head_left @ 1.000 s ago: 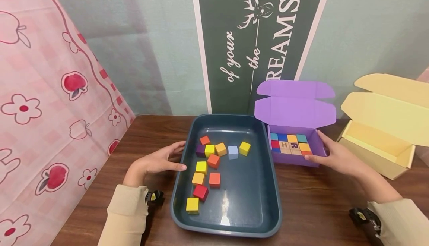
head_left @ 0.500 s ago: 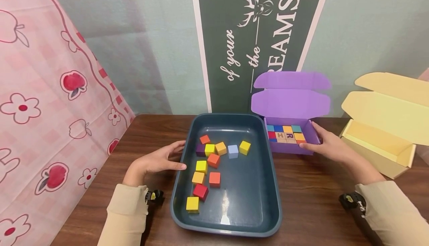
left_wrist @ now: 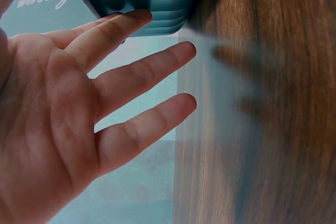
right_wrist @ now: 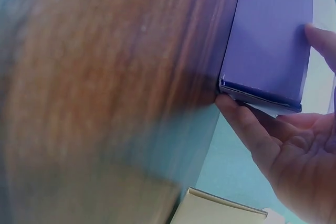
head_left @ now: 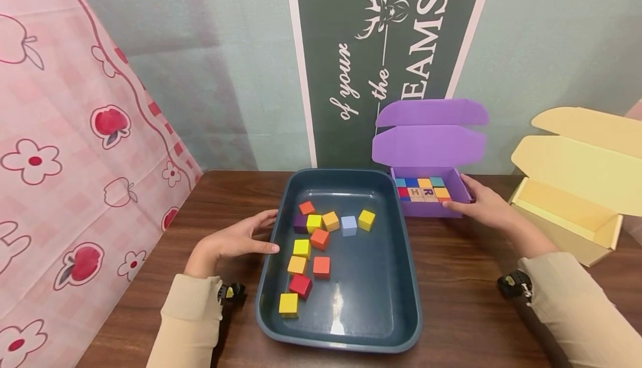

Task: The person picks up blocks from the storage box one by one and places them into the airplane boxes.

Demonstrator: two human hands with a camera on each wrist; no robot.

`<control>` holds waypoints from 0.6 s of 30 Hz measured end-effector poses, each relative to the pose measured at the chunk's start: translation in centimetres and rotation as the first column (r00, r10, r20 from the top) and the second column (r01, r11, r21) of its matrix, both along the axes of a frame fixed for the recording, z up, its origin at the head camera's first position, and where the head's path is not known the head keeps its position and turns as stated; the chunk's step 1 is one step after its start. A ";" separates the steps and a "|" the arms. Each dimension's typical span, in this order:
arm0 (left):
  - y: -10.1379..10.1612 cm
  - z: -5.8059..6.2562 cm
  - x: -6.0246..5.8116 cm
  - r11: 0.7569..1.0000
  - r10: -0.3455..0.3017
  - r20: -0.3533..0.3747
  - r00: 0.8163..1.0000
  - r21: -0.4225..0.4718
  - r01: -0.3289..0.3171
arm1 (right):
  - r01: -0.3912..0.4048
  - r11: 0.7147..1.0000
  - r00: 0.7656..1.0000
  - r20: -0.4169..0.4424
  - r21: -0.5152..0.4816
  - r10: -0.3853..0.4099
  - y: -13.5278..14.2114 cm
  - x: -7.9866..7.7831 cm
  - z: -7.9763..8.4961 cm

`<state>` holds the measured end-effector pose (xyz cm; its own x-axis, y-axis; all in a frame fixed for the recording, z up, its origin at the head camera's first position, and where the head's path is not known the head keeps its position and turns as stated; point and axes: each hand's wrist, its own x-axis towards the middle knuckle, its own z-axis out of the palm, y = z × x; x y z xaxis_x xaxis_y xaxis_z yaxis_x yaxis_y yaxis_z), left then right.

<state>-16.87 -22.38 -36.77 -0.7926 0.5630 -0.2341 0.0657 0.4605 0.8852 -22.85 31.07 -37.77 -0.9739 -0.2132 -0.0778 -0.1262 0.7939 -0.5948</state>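
Observation:
My left hand [head_left: 236,240] rests at the left side of a dark blue tray [head_left: 371,301], thumb on its rim. In the left wrist view the fingers [left_wrist: 149,72] are spread and fairly straight beside the tray's wall [left_wrist: 163,3]. Inside the tray lie loose cubes, among them a red cube [head_left: 301,286], a light blue cube [head_left: 348,226] and a dark purple cube [head_left: 300,223]. With my right hand [head_left: 484,203] I hold the right end of an open purple cardboard box [head_left: 426,209], thumb at the front, fingers along the end wall. Coloured and lettered blocks [head_left: 421,189] fill much of it.
An open pale yellow cardboard box [head_left: 567,217] stands right of the purple one on the brown wooden table [head_left: 451,301]. Printed cloth [head_left: 241,78] hangs behind the table, and a pink patterned cloth [head_left: 75,189] on the left.
My right hand has moved the purple box back and slightly left, against the tray's far right side. The left hand, the tray and its cubes stay about where they were.

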 end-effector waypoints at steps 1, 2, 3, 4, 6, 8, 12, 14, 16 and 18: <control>0.0 0.0 0.0 1.000 0.001 0.001 1.000 0.002 -0.001 | 0.004 1.000 1.000 -0.003 -0.002 -0.004 0.0 0.0 0.0; 0.0 0.0 0.0 1.000 0.001 0.003 1.000 0.002 -0.001 | 0.004 1.000 1.000 -0.011 -0.007 -0.004 0.1 0.1 0.0; 0.0 0.0 0.0 1.000 0.000 0.005 1.000 0.002 0.000 | 0.008 1.000 1.000 -0.021 -0.008 -0.008 0.2 0.1 0.0; 0.1 0.0 0.0 1.000 0.000 0.007 1.000 0.000 0.000 | 0.013 1.000 0.999 -0.036 -0.003 -0.013 0.4 0.2 0.0; 0.1 0.0 0.0 1.000 0.004 0.018 1.000 -0.003 -0.004 | 0.027 1.000 0.997 -0.076 -0.003 -0.027 0.9 0.6 0.0; 0.2 0.0 -0.1 1.000 0.008 0.028 1.000 -0.003 -0.008 | 0.043 0.999 0.990 -0.132 -0.009 -0.044 1.5 1.2 0.2; 0.3 0.1 -0.1 1.000 0.009 0.031 0.999 0.005 -0.009 | 0.094 0.995 0.969 -0.228 -0.019 -0.096 3.0 2.8 1.3; 0.3 0.1 -0.1 1.000 0.006 0.027 1.000 0.009 -0.006 | 0.138 0.990 0.954 -0.264 -0.032 -0.142 3.9 3.7 2.0; 0.2 0.1 -0.1 1.000 0.005 0.025 1.000 0.009 -0.005 | 0.211 0.977 0.935 -0.286 -0.034 -0.212 4.7 4.6 2.7; 0.1 0.0 -0.1 1.000 0.001 0.021 1.000 0.004 -0.001 | 0.302 0.953 0.905 -0.305 -0.031 -0.297 5.5 5.4 3.2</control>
<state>-17.01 -22.30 -36.76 -0.7880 0.5633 -0.2484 0.0467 0.4571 0.8882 -17.45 36.59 -34.53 -0.9691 0.0907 0.2296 -0.0530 0.8318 -0.5525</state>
